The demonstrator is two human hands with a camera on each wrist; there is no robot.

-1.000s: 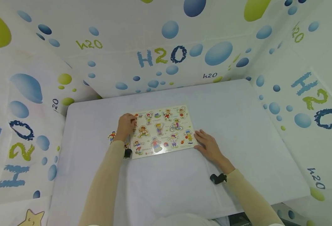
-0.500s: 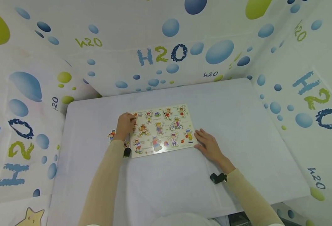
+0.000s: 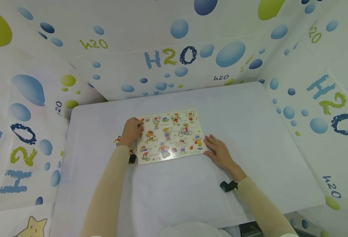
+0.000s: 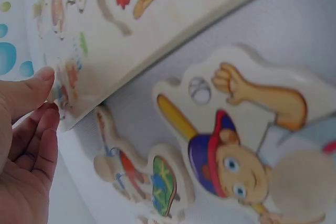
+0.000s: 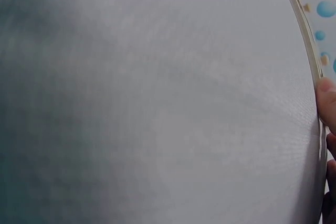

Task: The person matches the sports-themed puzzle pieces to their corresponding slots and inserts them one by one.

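A wooden picture puzzle board (image 3: 175, 135) with printed sports figures lies on the white-covered table. At its upper left corner my left hand (image 3: 131, 131) pinches a small colourful puzzle piece (image 4: 59, 90) between thumb and fingertips, low over the board; the fingers partly cover it. My right hand (image 3: 219, 153) rests against the board's right edge near the lower corner, fingers extended and thumb along the near side. In the left wrist view, a loose baseball-player piece (image 4: 210, 156) and a smaller figure piece with a green board (image 4: 165, 184) lie beside the puzzle.
Left of the board, partly behind my left forearm, lie the loose pieces (image 3: 117, 141). The white tablecloth (image 3: 251, 131) spreads on all sides. Curtains (image 3: 114, 69) with blue and green drops stand at the back and sides.
Both hands stay nearly where they were. The left fingers shift only slightly at the board's upper left corner.
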